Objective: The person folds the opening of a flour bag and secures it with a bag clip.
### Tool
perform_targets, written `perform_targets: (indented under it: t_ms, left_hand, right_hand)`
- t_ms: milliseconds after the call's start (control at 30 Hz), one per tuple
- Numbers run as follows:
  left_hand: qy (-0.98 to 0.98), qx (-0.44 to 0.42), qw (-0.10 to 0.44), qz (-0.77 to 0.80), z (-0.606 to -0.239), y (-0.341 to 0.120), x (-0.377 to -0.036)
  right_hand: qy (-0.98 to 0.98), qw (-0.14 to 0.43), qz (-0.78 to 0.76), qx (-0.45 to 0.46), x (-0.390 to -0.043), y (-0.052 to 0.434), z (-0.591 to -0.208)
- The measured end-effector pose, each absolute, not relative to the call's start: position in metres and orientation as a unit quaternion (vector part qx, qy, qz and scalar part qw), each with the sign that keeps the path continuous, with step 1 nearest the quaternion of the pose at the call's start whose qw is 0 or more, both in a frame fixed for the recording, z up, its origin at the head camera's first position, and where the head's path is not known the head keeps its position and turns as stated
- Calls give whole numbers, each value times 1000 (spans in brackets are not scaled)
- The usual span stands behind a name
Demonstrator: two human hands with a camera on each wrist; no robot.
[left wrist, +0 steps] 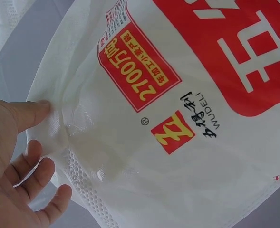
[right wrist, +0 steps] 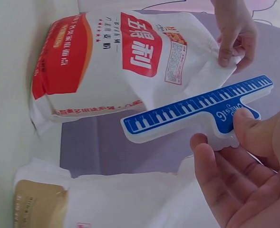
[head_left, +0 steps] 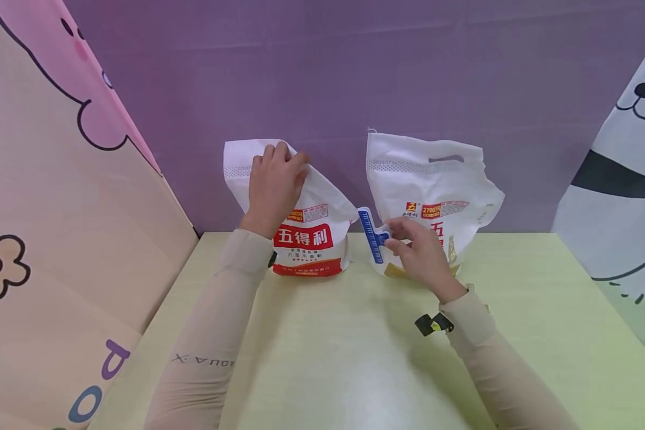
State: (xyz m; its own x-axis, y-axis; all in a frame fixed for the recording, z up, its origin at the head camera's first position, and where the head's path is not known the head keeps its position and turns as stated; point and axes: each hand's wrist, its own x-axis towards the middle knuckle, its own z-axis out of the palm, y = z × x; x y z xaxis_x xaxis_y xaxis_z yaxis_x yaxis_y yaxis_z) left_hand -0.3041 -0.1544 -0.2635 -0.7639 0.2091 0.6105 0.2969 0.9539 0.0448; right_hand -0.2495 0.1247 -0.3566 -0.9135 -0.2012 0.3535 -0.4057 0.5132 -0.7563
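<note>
Two white flour bags stand at the back of the yellow-green table (head_left: 333, 358). The left bag (head_left: 317, 233) has a red label; my left hand (head_left: 274, 185) pinches its folded top edge, thumb on the front, fingers behind, as the left wrist view shows at the bag's top (left wrist: 130, 156) and thumb (left wrist: 28, 114). The right bag (head_left: 435, 191) has a handle slot. In front of it, my right hand (head_left: 416, 251) pinches the handle of a blue and white sealing clip (head_left: 372, 235) between thumb and fingers. In the right wrist view the clip (right wrist: 197, 111) lies between both bags.
A purple wall rises just behind the bags. A pink cartoon panel (head_left: 59, 197) closes the left side and a white bear panel (head_left: 623, 179) the right. A black and yellow tag (head_left: 434, 323) sits at my right wrist.
</note>
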Motion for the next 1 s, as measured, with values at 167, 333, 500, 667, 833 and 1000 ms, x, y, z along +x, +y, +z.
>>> perform_targets:
  t_ms: [167,333,500,667,833,1000]
  left_hand:
    - [-935,-136,320,-71,-264,-155,-303]
    - [-933,-139,325,-74,-263,-155,-303]
    - [-932,-140,326,-75,-263,-155,-303]
    - [-932,-140,326,-78,-264,-156,-303]
    - [-933,-138,323,-75,-264,-155,-303]
    - [-934,-138,322,-72,-263,-154,-303]
  right_hand:
    - [-861,123,460,178,-250,122,-345]
    - [-859,137,463,171,-252,118,-337]
    - [-861,151,455,172,-253,116,-333]
    - [-859,163,448,188,-255,115,-329]
    - [-857,172,442,204,-257,113,-324]
    - [-855,187,432,215,-259,112,-319]
